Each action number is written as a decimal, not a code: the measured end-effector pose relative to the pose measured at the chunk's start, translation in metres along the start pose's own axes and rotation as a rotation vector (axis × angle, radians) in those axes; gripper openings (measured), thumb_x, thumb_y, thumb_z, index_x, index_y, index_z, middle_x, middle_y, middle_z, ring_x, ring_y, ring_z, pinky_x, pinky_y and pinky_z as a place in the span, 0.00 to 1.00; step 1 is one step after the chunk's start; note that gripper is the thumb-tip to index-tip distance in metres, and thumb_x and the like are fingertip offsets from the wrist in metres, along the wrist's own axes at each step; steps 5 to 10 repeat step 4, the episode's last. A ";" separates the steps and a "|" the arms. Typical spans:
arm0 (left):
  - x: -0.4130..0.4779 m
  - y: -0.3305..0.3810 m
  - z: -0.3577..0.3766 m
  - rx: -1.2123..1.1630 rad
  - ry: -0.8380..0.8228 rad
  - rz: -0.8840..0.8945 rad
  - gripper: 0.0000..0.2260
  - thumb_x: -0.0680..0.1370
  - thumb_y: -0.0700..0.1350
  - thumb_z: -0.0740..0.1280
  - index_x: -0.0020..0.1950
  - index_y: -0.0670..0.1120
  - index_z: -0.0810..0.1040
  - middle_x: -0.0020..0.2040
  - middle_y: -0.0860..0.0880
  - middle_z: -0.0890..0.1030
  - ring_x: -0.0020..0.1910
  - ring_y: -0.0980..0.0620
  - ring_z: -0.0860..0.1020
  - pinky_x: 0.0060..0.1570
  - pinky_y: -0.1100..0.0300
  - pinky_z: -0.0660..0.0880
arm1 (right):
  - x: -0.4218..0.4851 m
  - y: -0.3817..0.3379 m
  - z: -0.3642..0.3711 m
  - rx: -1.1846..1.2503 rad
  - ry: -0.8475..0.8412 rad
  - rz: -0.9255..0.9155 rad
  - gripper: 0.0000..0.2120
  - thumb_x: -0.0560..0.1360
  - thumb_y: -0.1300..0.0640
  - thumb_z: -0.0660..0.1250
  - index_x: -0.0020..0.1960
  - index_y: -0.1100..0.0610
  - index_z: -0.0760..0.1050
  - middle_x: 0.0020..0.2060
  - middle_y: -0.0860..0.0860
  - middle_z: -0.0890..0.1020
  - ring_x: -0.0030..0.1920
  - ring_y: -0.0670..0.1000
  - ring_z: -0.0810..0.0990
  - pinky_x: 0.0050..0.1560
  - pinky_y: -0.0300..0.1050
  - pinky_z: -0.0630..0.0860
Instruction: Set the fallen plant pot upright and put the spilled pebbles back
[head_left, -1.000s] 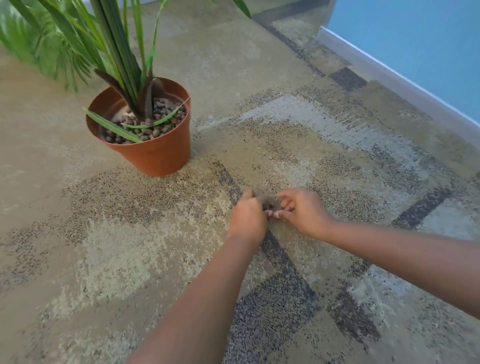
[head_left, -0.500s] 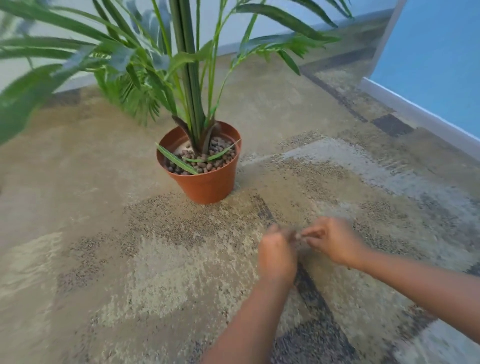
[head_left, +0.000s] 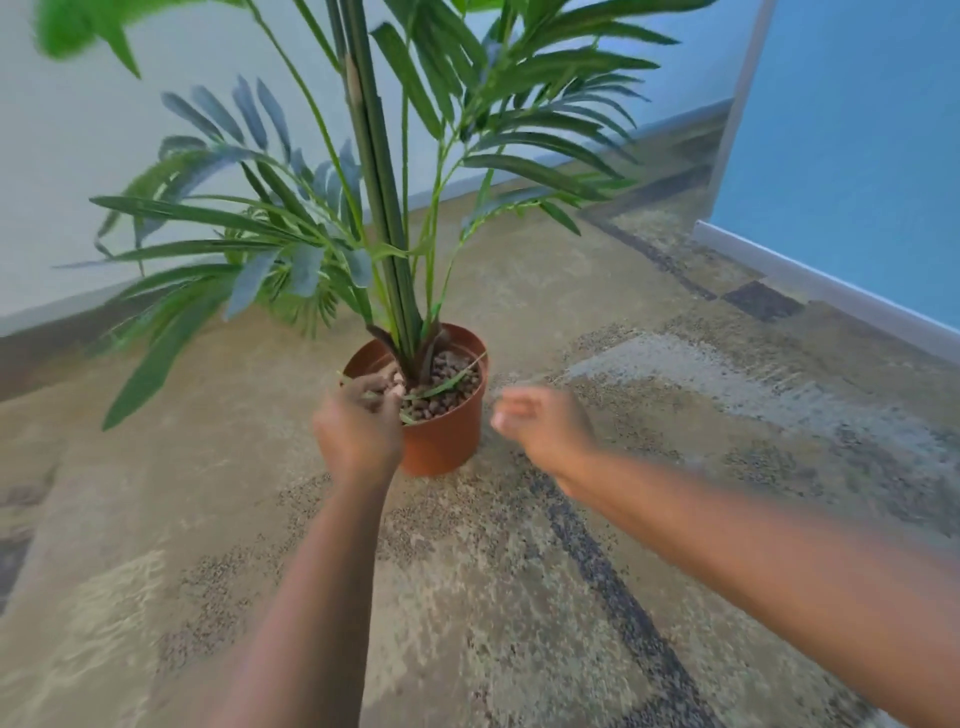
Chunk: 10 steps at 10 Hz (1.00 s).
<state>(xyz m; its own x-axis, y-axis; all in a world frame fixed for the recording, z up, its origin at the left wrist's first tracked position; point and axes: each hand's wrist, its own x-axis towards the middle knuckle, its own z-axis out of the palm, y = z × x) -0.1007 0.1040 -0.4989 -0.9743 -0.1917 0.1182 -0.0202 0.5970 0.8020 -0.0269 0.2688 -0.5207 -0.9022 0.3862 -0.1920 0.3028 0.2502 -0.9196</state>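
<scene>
The fingers (head_left: 387, 387) of the left hand (head_left: 358, 428) are curled inward over the near left rim of the pot (head_left: 447, 441), bunched above the pebbles (head_left: 447, 395); whether any pebbles are held inside them cannot be told, since the back of the hand hides the palm. The right hand (head_left: 543, 428) is held just beside the pot's right wall, apart from it, with its fingers loosely bent and partly open; nothing is seen in it, though it is blurred. The pot is stood upright on the carpet (head_left: 260, 571), and brown pebbles are seen filling it to near the rim around the base of the plant (head_left: 384, 218). A thin leaf is laid across the pebbles. Green stems rise straight from the pot and fronds spread to both sides above the hands. The carpet is patterned in tan, grey and dark patches. A white wall (head_left: 104, 156) is seen behind the plant, and a blue wall (head_left: 857, 156) with a pale skirting board (head_left: 831, 291) at the right.
</scene>
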 end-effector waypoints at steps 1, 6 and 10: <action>-0.021 -0.014 0.005 -0.009 0.027 0.023 0.07 0.76 0.46 0.71 0.53 0.48 0.83 0.44 0.49 0.84 0.37 0.58 0.79 0.33 0.66 0.73 | -0.024 0.046 -0.005 -0.023 -0.072 0.110 0.16 0.74 0.61 0.71 0.61 0.54 0.78 0.56 0.49 0.82 0.52 0.45 0.81 0.47 0.33 0.74; -0.088 0.024 0.026 -0.041 -0.112 0.180 0.05 0.76 0.49 0.71 0.48 0.49 0.84 0.45 0.54 0.82 0.40 0.56 0.78 0.43 0.60 0.75 | -0.056 0.051 -0.035 0.479 0.205 0.268 0.06 0.74 0.66 0.71 0.43 0.56 0.82 0.39 0.55 0.85 0.42 0.54 0.86 0.52 0.50 0.82; -0.088 0.024 0.026 -0.041 -0.112 0.180 0.05 0.76 0.49 0.71 0.48 0.49 0.84 0.45 0.54 0.82 0.40 0.56 0.78 0.43 0.60 0.75 | -0.056 0.051 -0.035 0.479 0.205 0.268 0.06 0.74 0.66 0.71 0.43 0.56 0.82 0.39 0.55 0.85 0.42 0.54 0.86 0.52 0.50 0.82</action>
